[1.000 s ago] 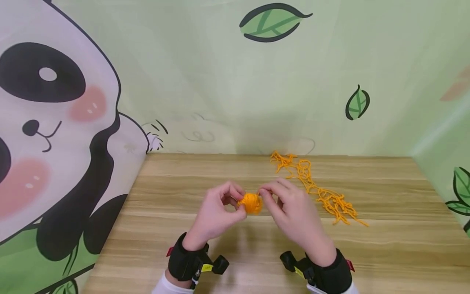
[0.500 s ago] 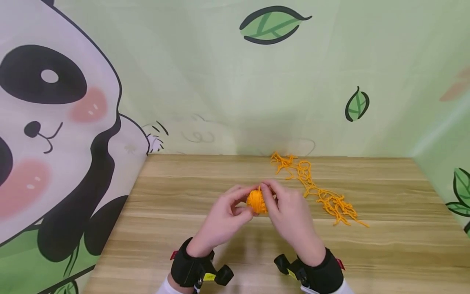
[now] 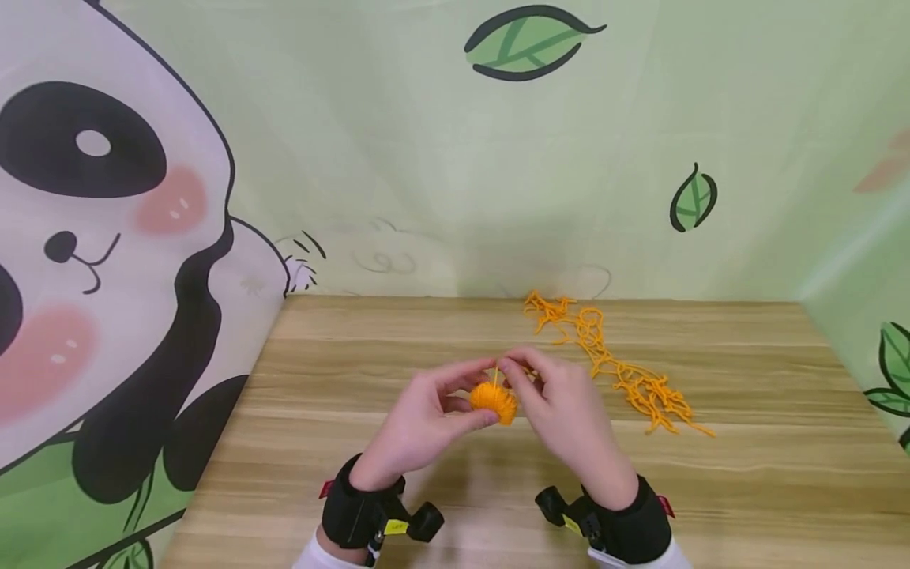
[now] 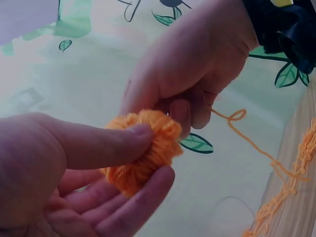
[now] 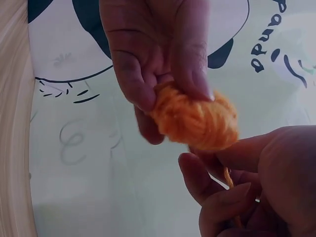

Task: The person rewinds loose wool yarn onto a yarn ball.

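Note:
A small ball of orange yarn (image 3: 494, 403) is held up over the table in the head view. My left hand (image 3: 423, 423) pinches it, the thumb lying across its near side in the left wrist view. Close by on the right, my right hand (image 3: 572, 415) pinches a strand of the same yarn. A short taut length of strand (image 3: 495, 374) rises from the ball's top toward those fingertips. Behind my right hand, the strand (image 4: 251, 140) loops down toward the table in the left wrist view. In the right wrist view, the wound ball (image 5: 195, 121) partly hides my right fingertips.
Loose, tangled orange yarn (image 3: 657, 393) trails from the table's back edge toward the right. Below it is a wood-grain table (image 3: 341, 348). A green printed backdrop (image 3: 398, 142) with a panda and leaves stands behind and at the sides.
The hands came together at the ball, then drew slightly apart. The ball has tipped and dropped a little toward me, and the strand now stands up from it. The loose yarn lies unchanged.

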Motion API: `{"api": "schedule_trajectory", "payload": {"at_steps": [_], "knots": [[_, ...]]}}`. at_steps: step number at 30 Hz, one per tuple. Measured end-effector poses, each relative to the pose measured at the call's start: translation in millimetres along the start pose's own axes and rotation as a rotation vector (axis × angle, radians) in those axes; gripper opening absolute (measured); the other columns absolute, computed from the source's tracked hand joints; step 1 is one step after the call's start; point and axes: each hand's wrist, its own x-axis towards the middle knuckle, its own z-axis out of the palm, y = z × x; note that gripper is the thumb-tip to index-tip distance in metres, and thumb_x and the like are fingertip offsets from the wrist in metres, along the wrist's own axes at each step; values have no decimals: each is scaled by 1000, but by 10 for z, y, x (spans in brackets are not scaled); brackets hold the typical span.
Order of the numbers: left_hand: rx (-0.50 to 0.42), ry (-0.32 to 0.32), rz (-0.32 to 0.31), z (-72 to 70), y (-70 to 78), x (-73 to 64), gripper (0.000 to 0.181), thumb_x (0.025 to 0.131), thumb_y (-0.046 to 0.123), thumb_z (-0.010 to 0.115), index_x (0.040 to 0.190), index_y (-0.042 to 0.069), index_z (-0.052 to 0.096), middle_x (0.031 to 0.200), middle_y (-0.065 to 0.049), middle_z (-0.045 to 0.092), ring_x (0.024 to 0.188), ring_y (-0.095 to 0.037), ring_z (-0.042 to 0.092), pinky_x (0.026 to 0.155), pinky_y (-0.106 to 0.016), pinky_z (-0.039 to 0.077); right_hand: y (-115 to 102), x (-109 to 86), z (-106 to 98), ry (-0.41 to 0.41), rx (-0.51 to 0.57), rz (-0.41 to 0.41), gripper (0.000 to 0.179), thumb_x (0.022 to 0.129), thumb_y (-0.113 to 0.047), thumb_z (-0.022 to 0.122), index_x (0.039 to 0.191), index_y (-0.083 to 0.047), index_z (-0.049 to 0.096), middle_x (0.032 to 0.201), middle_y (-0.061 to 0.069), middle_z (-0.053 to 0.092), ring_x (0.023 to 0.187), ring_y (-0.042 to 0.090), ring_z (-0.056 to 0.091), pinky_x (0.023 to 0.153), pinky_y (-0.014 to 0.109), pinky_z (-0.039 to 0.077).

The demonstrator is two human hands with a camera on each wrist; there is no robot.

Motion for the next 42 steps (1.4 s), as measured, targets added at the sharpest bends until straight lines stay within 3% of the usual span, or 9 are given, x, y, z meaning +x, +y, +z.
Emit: {"api": "schedule_trajectory", "payload": {"at_steps": [4,8,14,17,20,26,32,37,42], "knots": [[-91,-16,32,-3,17,0,53,86,2,74,135,14,60,121,-7,66,104,-20,63,82,-34,59,35,22,-12,18,-5,6,19,100,-29,60,101,-15,72,80,-5,69,51,6,48,42,25,44],[-220,38,39,-9,36,-14,39,85,-1,74,123,6,66,120,-11,67,101,-29,65,81,-37,59,48,34,-12,10,-22,7,19,100,-29,60,101,-15,72,82,-4,70,60,7,55,49,26,50],[-402,254,-38,-26,11,-16,34,84,5,77,116,0,64,113,-17,65,94,-32,64,83,-32,59,32,8,75,-89,-79,4,20,101,-29,57,107,-17,72,71,-9,62,48,7,43,41,26,39],[-483,356,-43,-28,-14,10,35,85,4,76,116,-3,60,112,-19,64,97,-34,63,86,-34,58,-3,-20,132,-173,-87,10,16,101,-28,57,104,-19,71,62,-11,53,47,5,40,42,24,35],[-508,422,-31,-27,-34,37,35,87,5,74,115,-6,57,110,-20,64,98,-35,64,86,-38,58,-47,-48,187,-248,-102,-3,14,101,-29,58,98,-23,70,58,-13,48,46,5,40,42,23,32],[-389,501,-34,-20,-81,62,32,87,11,76,109,-5,58,99,-18,66,81,-29,64,64,-24,57,-115,-82,243,-310,-128,-60,13,99,-28,59,90,-27,68,67,-17,54,50,2,43,44,22,33],[-234,513,-37,-10,-69,56,28,84,12,79,105,1,62,99,-15,67,78,-31,63,62,-25,58,-137,-100,176,-227,-105,-115,13,99,-26,59,91,-25,69,71,-19,57,48,1,40,43,21,31],[-85,462,-7,-9,126,16,22,83,2,77,101,0,63,98,-14,66,74,-30,62,59,-21,55,-103,-76,83,-101,-105,-186,12,97,-23,62,96,-19,73,70,-14,56,50,2,40,43,21,34],[46,352,3,-36,272,-16,21,81,0,78,100,1,69,87,-13,68,68,-26,59,58,-19,52,-38,-38,16,-24,-95,-251,12,96,-20,64,100,-14,73,73,-9,59,51,5,40,42,23,36]]}}
